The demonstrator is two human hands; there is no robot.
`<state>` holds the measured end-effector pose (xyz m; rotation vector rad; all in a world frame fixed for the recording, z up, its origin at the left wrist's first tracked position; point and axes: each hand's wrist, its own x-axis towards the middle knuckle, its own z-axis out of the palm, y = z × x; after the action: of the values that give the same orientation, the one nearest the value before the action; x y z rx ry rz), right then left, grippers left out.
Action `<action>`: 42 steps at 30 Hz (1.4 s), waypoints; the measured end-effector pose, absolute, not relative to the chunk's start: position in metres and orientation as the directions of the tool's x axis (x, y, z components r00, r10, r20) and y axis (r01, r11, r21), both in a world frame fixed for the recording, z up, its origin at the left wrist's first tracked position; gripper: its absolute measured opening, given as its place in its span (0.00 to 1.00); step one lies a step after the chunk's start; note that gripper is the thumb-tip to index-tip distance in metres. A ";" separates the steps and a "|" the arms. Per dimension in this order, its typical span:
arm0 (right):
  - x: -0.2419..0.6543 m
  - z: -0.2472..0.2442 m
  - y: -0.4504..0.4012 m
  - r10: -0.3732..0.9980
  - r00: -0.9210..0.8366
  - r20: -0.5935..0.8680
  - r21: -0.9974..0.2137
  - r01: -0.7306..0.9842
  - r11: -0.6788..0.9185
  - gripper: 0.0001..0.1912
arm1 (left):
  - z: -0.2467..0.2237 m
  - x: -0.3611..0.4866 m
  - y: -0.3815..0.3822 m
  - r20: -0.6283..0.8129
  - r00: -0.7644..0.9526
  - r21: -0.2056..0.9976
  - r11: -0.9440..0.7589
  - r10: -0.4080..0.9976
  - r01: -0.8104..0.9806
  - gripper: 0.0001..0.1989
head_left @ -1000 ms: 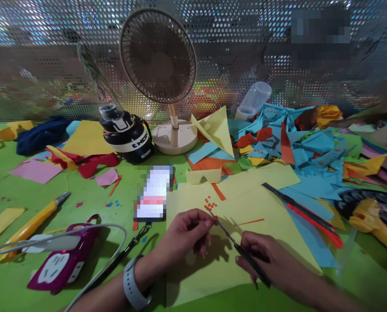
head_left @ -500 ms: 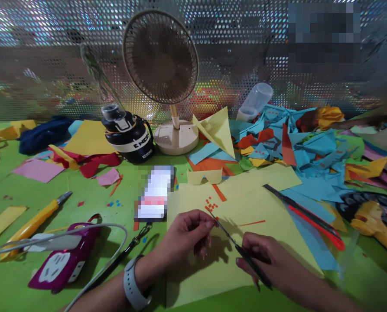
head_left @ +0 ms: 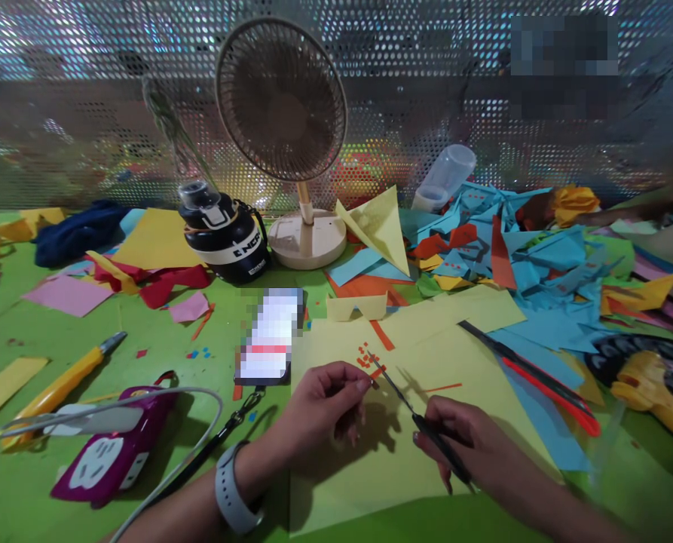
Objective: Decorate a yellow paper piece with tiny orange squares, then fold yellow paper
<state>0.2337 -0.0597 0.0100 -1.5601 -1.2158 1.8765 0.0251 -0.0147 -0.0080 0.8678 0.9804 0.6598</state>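
My left hand [head_left: 336,400] pinches a thin orange paper strip [head_left: 377,372] that sticks out past the fingertips. In my right hand [head_left: 460,434] are dark-handled scissors [head_left: 438,445], their blades pointing up and left, close beside the strip. Small orange paper bits [head_left: 364,357] lie in a cluster on the large pale yellow sheet [head_left: 336,498] just beyond the left fingers. Another narrow orange strip [head_left: 446,388] rests on the sheet beyond my right hand. A cut pale yellow piece [head_left: 359,307] with notched edges sits at the sheet's far edge.
Left of the sheet are a phone [head_left: 271,335], a magenta device [head_left: 107,460] with a cable and a yellow cutter [head_left: 65,392]. A black bottle [head_left: 226,245] and a fan [head_left: 307,241] stand behind. Blue paper scraps [head_left: 545,279] and a black-and-red tool [head_left: 539,381] lie right.
The scissor blades and my right hand have shifted slightly to the right. The blades are now a little beyond the strip, and the strip shows more clearly in my left fingertips.
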 end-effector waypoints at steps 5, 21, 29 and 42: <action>0.235 0.006 -0.061 0.767 -0.292 -0.571 -0.821 0.202 -0.534 0.19 | -0.010 0.026 -0.014 -0.439 0.431 0.847 0.523 0.788 -0.093 0.15; 0.235 0.013 -0.061 0.700 -0.364 -0.614 -0.785 0.373 -0.495 0.19 | -0.010 0.027 -0.017 -0.396 0.449 0.848 0.506 0.801 -0.156 0.15; 0.234 0.013 -0.061 0.708 -0.371 -0.601 -0.798 0.340 -0.498 0.18 | -0.009 0.027 -0.018 -0.391 0.478 0.825 0.530 0.786 -0.195 0.15; 0.234 0.015 -0.060 0.716 -0.350 -0.604 -0.793 0.354 -0.496 0.19 | -0.010 0.028 -0.018 -0.391 0.488 0.822 0.535 0.781 -0.197 0.14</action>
<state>0.2335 -0.0598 0.0152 -1.6023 -1.3991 1.9237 0.0278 -0.0177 -0.0098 0.7924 0.8591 0.6765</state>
